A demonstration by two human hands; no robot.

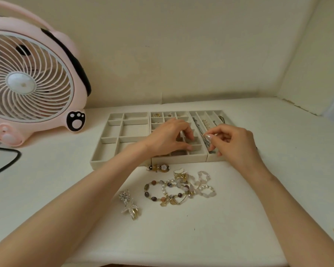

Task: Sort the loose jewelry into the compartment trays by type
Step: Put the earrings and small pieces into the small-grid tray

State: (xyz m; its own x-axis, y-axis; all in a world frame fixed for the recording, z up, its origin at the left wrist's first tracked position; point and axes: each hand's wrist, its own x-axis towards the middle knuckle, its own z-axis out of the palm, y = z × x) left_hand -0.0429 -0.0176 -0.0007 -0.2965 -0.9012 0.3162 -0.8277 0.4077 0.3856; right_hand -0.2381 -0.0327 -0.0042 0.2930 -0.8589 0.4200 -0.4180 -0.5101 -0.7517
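A few pieces lie in the compartment trays (104, 162) at centre, beaded bracelets (162, 191) and a starfish clip (130, 206) unsorted below, while the right hand (233, 143) pinches a thin chain (198, 124) and the left hand (168, 139) curls over compartments, its hold untellable.

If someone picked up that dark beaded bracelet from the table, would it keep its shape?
Probably not: the bracelet lies in a loose, uneven loop, so it should droop. Its gold charms would likely stop it rolling if pushed. It touches the pale bracelets, which might drag along.

Bracelets (178, 189) lie before the trays (121, 132); fan (30, 78) stands left.
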